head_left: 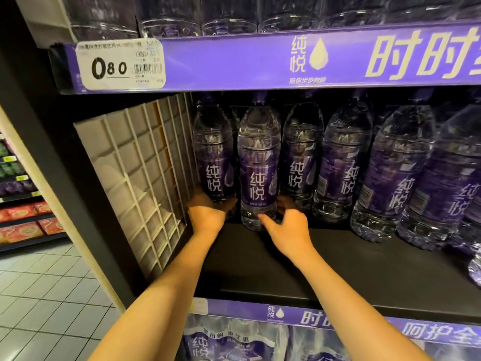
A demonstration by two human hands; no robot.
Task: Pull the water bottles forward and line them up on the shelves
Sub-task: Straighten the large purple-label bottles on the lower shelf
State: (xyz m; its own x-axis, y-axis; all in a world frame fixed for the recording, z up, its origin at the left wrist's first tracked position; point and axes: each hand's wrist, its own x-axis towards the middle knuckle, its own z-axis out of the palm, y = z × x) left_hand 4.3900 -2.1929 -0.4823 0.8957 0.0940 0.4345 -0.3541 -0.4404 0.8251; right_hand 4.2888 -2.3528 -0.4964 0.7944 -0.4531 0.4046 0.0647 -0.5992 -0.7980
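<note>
A dark shelf (351,269) is seen stretching beneath and beyond both hands, its surface flat and matte. Above the hands, a purple edge strip (234,61) is printed with the brand 纯悦, a pale drop emblem and large white characters 时时; a second purple strip (325,319) with the same brand is seen below the forearms. To the left of the left hand, a cream plastic side panel (138,178) moulded in a square grid is fixed. A white price tag (121,65) reading 080, with a barcode, is stuck above that panel.

A row of clear ribbed plastic water bottles (390,173) with purple labels marked 纯悦 is set at the back of the shelf, to the right of the right hand. One bottle (259,168) stands upright between the two hands, slightly ahead of its neighbours. Another bottle (213,157) stands just left of it, beside the grid panel.

The left hand (207,214) is curled round the base of the leftmost bottle. The right hand (287,222) is placed at the base of the middle bottle, its thumb laid against the front and its fingers reaching behind; whether they close on that bottle or the next cannot be told. The hands are held apart.
</note>
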